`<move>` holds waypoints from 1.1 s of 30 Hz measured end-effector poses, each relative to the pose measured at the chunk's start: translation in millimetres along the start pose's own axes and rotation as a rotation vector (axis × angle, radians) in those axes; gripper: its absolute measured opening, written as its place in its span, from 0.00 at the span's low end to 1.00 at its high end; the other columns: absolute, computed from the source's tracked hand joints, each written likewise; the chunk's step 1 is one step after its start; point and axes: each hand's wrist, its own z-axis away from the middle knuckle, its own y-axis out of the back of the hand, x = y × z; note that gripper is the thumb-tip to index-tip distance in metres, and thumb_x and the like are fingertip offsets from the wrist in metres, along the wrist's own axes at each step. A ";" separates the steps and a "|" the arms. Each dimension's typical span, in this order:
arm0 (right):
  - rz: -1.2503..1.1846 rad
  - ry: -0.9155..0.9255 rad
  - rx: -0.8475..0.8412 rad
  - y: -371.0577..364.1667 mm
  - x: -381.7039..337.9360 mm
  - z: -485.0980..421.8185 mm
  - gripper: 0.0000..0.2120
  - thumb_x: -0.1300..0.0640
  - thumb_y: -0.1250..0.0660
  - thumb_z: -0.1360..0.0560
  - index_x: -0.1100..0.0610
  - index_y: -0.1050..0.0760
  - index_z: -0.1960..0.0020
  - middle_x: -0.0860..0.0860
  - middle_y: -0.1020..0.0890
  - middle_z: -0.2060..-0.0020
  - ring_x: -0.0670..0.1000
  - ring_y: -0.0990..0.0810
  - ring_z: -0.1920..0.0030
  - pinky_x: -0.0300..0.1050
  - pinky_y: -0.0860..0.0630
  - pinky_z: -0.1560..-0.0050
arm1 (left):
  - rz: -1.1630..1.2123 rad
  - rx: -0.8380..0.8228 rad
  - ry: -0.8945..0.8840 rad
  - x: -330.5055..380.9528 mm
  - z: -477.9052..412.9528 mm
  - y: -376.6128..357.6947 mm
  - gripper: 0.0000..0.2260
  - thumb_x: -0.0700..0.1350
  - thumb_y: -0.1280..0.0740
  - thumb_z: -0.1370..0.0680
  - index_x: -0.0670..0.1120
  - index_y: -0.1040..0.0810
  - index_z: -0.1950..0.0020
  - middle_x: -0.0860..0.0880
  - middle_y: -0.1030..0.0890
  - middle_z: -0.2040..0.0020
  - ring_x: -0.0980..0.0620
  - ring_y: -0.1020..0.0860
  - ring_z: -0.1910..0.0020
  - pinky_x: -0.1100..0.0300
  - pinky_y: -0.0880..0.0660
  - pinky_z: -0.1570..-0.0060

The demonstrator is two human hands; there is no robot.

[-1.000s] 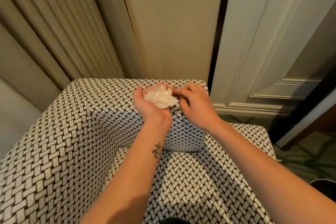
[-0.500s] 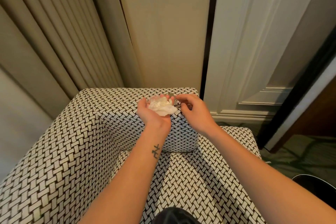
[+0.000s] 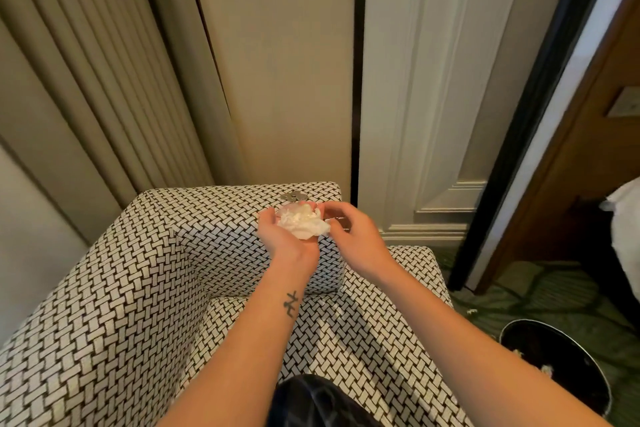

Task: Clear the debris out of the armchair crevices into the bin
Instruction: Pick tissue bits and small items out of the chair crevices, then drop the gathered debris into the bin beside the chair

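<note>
My left hand [image 3: 281, 236] is palm up over the top of the armchair's [image 3: 138, 274] backrest, fingers curled around a crumpled white tissue wad [image 3: 302, 224]. My right hand [image 3: 351, 234] is right beside it with curled fingers, and its fingertips meet the tissue's right edge. Whether it pinches anything I cannot tell. Several coins [image 3: 294, 196] lie on the backrest top just behind the hands. The black round bin [image 3: 526, 336] stands on the floor at the lower right, with white scraps inside.
Curtains [image 3: 86, 80] hang at the left behind the chair. A panelled wall [image 3: 415, 80] and a dark door frame [image 3: 519, 135] rise at the right. Green patterned carpet [image 3: 540, 291] lies between chair and bin. My dark-clothed knee [image 3: 311, 402] is on the seat.
My view has pulled back and turned right, bringing the bin into sight. The right hand has moved off the backrest top toward the tissue, uncovering the coins. The left hand still cups the tissue.
</note>
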 end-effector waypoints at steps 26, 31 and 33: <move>-0.339 -0.198 0.433 165.9 72.6 137.6 0.17 0.60 0.42 0.17 0.51 0.24 0.30 0.47 0.19 0.38 0.46 0.21 0.37 0.47 0.23 0.35 | -0.251 -0.241 0.368 -218.7 97.3 2.3 0.09 0.39 0.41 0.22 0.39 0.23 0.56 0.41 0.20 0.59 0.45 0.21 0.59 0.52 0.22 0.51; -0.387 -0.242 0.511 207.6 108.1 161.0 0.18 0.64 0.43 0.17 0.54 0.21 0.33 0.49 0.16 0.42 0.46 0.18 0.41 0.46 0.21 0.39 | -0.372 -0.265 0.464 -289.9 94.5 16.9 0.08 0.38 0.40 0.24 0.40 0.22 0.56 0.43 0.19 0.58 0.45 0.19 0.57 0.51 0.22 0.52; -0.425 -0.277 0.563 223.7 128.9 166.9 0.18 0.64 0.42 0.19 0.55 0.20 0.35 0.51 0.16 0.42 0.49 0.18 0.39 0.51 0.23 0.34 | -0.405 -0.285 0.509 -317.5 94.8 23.9 0.08 0.38 0.40 0.23 0.41 0.22 0.57 0.43 0.20 0.57 0.46 0.20 0.57 0.52 0.23 0.52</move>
